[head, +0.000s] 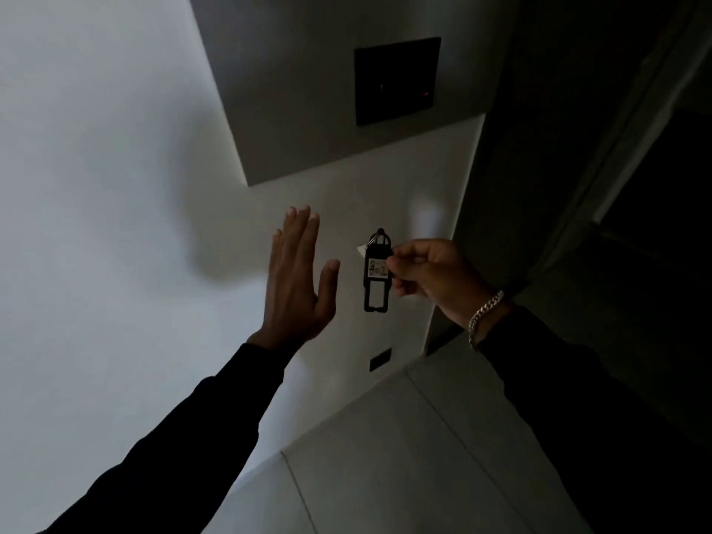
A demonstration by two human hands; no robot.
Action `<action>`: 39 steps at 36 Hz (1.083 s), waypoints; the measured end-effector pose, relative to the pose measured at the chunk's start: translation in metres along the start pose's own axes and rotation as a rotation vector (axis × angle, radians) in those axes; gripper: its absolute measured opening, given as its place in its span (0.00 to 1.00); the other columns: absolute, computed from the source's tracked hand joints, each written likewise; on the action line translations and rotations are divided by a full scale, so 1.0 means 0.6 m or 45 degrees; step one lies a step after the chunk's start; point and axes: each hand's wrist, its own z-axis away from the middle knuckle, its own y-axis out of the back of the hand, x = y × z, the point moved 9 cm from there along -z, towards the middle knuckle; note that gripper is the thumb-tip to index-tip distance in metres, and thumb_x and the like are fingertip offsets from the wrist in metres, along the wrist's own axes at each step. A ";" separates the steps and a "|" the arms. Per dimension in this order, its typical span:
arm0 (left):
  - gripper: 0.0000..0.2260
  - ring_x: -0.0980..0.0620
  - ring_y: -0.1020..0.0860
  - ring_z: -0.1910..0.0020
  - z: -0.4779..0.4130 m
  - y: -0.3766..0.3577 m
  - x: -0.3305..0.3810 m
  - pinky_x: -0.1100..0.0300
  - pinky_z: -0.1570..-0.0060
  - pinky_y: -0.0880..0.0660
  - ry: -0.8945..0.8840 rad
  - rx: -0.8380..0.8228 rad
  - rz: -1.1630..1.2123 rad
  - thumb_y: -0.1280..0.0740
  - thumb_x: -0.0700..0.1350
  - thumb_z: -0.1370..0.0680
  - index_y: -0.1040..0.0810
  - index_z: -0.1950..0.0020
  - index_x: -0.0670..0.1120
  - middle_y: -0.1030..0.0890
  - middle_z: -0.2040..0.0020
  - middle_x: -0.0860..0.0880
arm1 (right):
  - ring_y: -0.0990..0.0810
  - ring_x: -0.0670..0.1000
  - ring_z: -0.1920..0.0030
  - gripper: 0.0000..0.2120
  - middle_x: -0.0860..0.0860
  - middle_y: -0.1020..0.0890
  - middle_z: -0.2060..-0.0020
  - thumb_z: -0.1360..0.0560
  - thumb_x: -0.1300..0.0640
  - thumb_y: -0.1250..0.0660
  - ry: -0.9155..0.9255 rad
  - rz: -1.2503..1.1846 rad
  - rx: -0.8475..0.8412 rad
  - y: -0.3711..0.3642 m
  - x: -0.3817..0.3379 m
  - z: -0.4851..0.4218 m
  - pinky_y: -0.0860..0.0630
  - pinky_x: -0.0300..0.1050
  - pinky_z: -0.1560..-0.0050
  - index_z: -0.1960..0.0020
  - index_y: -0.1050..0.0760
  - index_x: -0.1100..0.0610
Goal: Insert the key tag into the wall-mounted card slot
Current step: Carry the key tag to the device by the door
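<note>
1. The white wall (96, 186) fills the left side of the dim view, with a soft shadow falling on it beside the raised hand.
2. The left hand (294, 287) is held up flat in front of the wall, fingers straight and close together, thumb spread out to the side; it holds nothing. Whether the palm touches the wall cannot be told. A dark sleeve (185, 437) covers the arm up to the wrist.
3. Higher up, on a grey wall panel (293, 90), sits a dark square plate (397, 80) with a tiny red light near its right edge; the plate is well above both hands.
4. The black key tag (376, 277) hangs upright just right of the left thumb, apart from it. Its white label reads "402", and a metal ring sits at its top.
5. The right hand (427, 273) is curled closed, pinching the tag's right edge between thumb and fingertips. A silver chain bracelet (484, 316) circles that wrist.
6. Below lies a pale tiled floor (404, 456); a dark doorway (635, 186) stands at far right.
</note>
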 end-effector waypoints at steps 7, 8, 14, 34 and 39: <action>0.27 0.39 0.46 0.19 -0.132 -0.048 0.040 0.41 0.19 0.50 -0.004 0.152 -0.105 0.42 0.49 0.18 0.40 0.22 0.35 0.39 0.20 0.36 | 0.23 0.49 0.67 0.06 0.57 0.20 0.64 0.27 0.65 0.33 0.108 0.059 -0.083 0.106 -0.083 -0.110 0.21 0.37 0.69 0.50 0.23 0.66; 0.27 0.39 0.47 0.19 -0.152 -0.052 0.045 0.39 0.20 0.50 -0.018 0.182 -0.124 0.42 0.49 0.18 0.40 0.22 0.35 0.39 0.20 0.36 | 0.22 0.49 0.68 0.04 0.57 0.20 0.64 0.27 0.65 0.33 0.131 0.079 -0.100 0.118 -0.092 -0.127 0.21 0.37 0.69 0.52 0.23 0.64; 0.28 0.38 0.47 0.19 -0.268 -0.064 0.063 0.38 0.20 0.53 -0.136 0.387 -0.254 0.43 0.49 0.18 0.41 0.22 0.34 0.41 0.20 0.36 | 0.21 0.47 0.69 0.03 0.54 0.20 0.67 0.27 0.65 0.34 0.272 0.091 -0.196 0.167 -0.161 -0.233 0.22 0.38 0.68 0.56 0.22 0.59; 0.28 0.44 0.45 0.19 -0.408 -0.032 0.049 0.45 0.21 0.53 -0.191 0.731 -1.068 0.47 0.51 0.19 0.38 0.22 0.37 0.40 0.21 0.39 | 0.22 0.46 0.74 0.08 0.49 0.19 0.75 0.27 0.66 0.33 0.933 0.121 -0.485 0.158 -0.423 -0.400 0.23 0.38 0.72 0.60 0.24 0.55; 0.27 0.44 0.42 0.20 -0.421 -0.013 0.053 0.41 0.22 0.46 -0.223 0.792 -1.302 0.47 0.50 0.19 0.35 0.23 0.38 0.36 0.22 0.39 | 0.22 0.44 0.75 0.01 0.53 0.21 0.71 0.26 0.65 0.34 1.027 0.120 -0.452 0.147 -0.431 -0.408 0.24 0.36 0.73 0.56 0.24 0.61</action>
